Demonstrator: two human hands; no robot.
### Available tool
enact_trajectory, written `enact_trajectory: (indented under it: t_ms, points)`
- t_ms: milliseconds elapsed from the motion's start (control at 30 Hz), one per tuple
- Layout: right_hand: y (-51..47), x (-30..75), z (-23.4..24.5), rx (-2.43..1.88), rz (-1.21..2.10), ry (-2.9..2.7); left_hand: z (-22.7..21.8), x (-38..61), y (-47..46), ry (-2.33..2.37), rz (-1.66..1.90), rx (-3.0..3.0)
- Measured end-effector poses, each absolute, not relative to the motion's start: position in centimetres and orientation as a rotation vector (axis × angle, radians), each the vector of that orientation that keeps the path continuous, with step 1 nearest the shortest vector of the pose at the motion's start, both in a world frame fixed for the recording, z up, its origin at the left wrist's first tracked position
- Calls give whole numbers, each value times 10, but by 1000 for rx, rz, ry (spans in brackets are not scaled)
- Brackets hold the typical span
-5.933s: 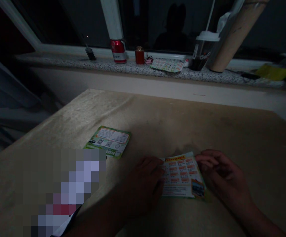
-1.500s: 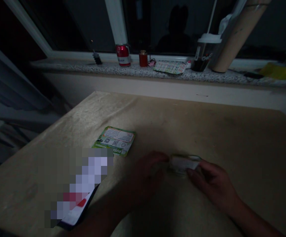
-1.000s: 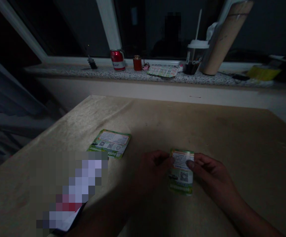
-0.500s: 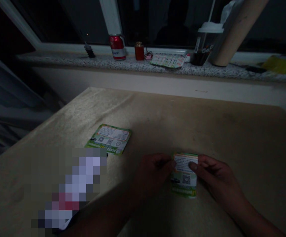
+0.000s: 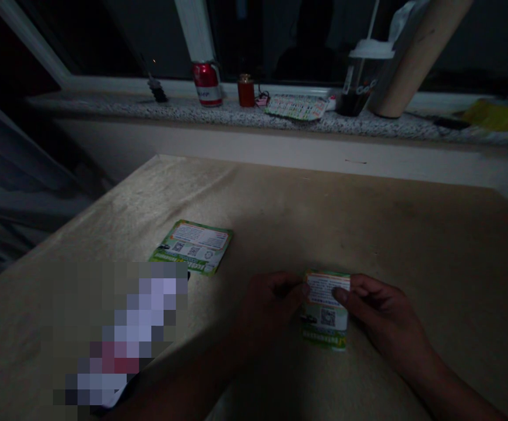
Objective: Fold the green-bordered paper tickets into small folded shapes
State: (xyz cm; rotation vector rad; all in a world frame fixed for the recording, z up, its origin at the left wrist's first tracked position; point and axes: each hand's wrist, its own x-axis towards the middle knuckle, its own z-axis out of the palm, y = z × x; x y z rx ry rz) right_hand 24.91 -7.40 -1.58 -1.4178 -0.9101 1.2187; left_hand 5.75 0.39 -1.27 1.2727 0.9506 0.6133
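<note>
A small green and white printed leaflet [image 5: 324, 313] with text and a QR code is held between my two hands, low over the table. My left hand [image 5: 271, 304] pinches its left edge, thumb on top. My right hand [image 5: 381, 310] pinches the right edge, its thumb resting on the printed text. The fingers beneath the paper are partly hidden. Farther left lies a stack of similar, wider green leaflets [image 5: 196, 242], touched by neither hand.
A pixelated bright object, perhaps a phone [image 5: 140, 321], lies by my left forearm. On the granite sill [image 5: 232, 114] stand a red can [image 5: 207, 85], a small red jar [image 5: 246, 92], a lidded cup with a straw [image 5: 361, 82] and a cardboard tube [image 5: 416, 64]. The table [image 5: 324, 216] meets the wall below.
Both hands keep the same pinch on the leaflet, which looks nearly still. The whole view has shifted very slightly.
</note>
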Motion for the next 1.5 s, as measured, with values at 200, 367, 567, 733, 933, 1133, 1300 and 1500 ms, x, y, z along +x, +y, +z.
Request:
enact_trajectory:
  t_ms: [200,367,567,733,933,1133,1300,1500]
  points:
    - [-75,249,-13,-1418,1202,-920,-14,57,4,937,606,1268]
    - [-74,248,-10,-1428,1195,-926,-15,56,3,946,599,1308]
    - [-74,247,-10,-1422,1211,-927,-13,55,4,960,594,1314]
    - [-74,247,-10,-1431,1191,-958,-16,55,3,983,592,1367]
    - [-72,249,-11,-1491,1231,-893,-12,55,4,1036,576,1407]
    - [-71,251,-14,-1514,1242,-872,-12,55,5,1003,565,1407]
    - [-70,251,-10,-1483,1253,-903,-13,53,6,1014,574,1415]
    - [-72,255,-9,-1537,1162,-963,-12,52,7,1001,566,1448]
